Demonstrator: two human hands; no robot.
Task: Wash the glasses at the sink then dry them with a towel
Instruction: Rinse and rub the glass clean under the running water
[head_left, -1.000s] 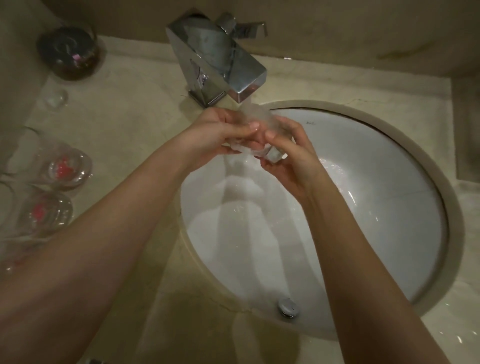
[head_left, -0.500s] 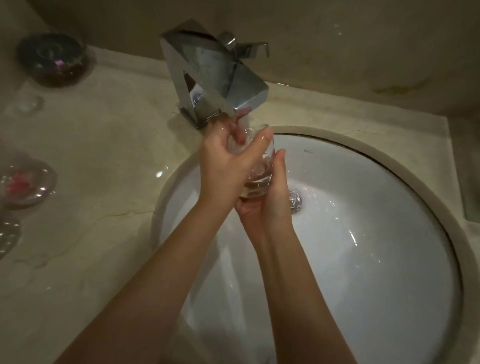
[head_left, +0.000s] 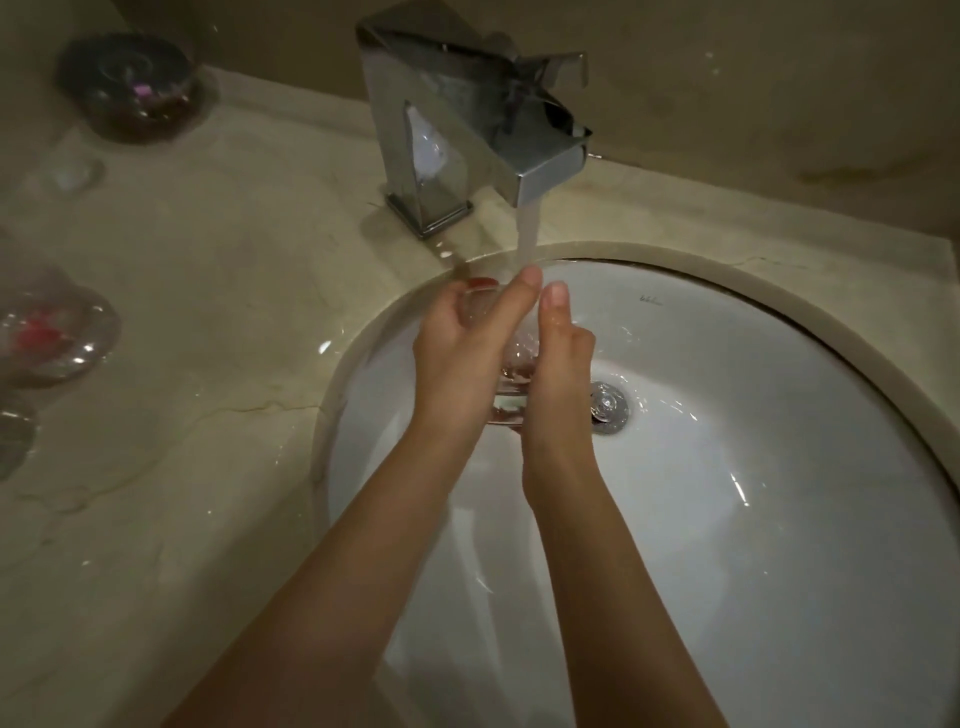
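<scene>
You hold the glass upright between both hands, over the back left part of the white sink, directly beneath the chrome faucet. Your left hand wraps its fingers round the far side of the glass with the thumb laid up along the near side; your right hand grips it from the right, thumb pointing up beside the left one. The two hands are pressed close together with the glass clamped between them. Half a second ago no stream showed below the spout; now water falls from it and lands on your left thumb tip at the rim. The glass also sits lower than it did then, further beneath the spout. The drain lies just right of your right hand. On the marble counter to the left stand other glasses, blurred, and a dark bowl near the back wall.
</scene>
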